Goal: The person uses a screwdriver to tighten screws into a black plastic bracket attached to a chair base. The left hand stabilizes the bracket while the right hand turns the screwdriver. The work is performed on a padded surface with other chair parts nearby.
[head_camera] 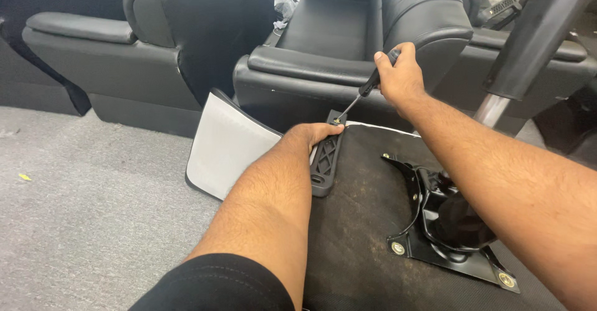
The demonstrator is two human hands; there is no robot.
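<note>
My right hand (399, 73) grips the black handle of a screwdriver (365, 90), whose thin shaft slants down to a screw at the top of a black ribbed plastic bracket (326, 159). My left hand (314, 134) rests on that bracket, fingertips beside the screw. The bracket lies along the left edge of an upturned chair seat with a dark fabric underside (360, 211). A black metal mounting plate (444, 224) is bolted to the seat's middle right, partly hidden by my right forearm.
A grey-white curved panel (227, 143) leans beside the seat on the grey carpet (93, 205). Black leather armchairs (348, 44) stand close behind. A black and chrome chair column (532, 44) slants at the upper right.
</note>
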